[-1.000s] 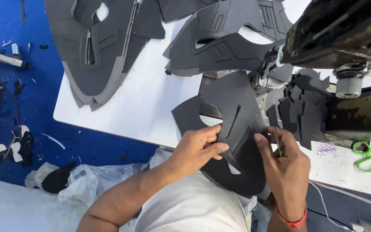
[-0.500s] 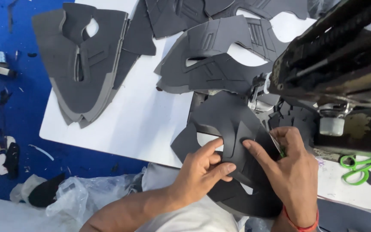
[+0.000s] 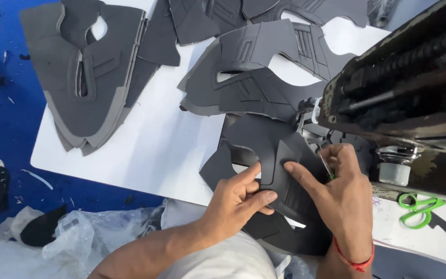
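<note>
Both hands pin a dark grey cut piece point(image 3: 280, 165) flat on the white worktop point(image 3: 145, 150), just in front of the sewing machine point(image 3: 414, 98). Left hand point(image 3: 236, 201): fingers spread narrow, pressing the piece's near edge. Right hand point(image 3: 344, 199): index finger flat on the piece, the rest curled at its machine-side edge; can't tell if they pinch anything. Judgement: keep layers aligned, edges flush, fingertips clear of the needle area. Counts: 1 machine, 1 green scissors point(image 3: 419, 209) right of the machine, 2 stacks of grey pieces point(image 3: 86, 77) further out, exact pcs can't tell.
</note>
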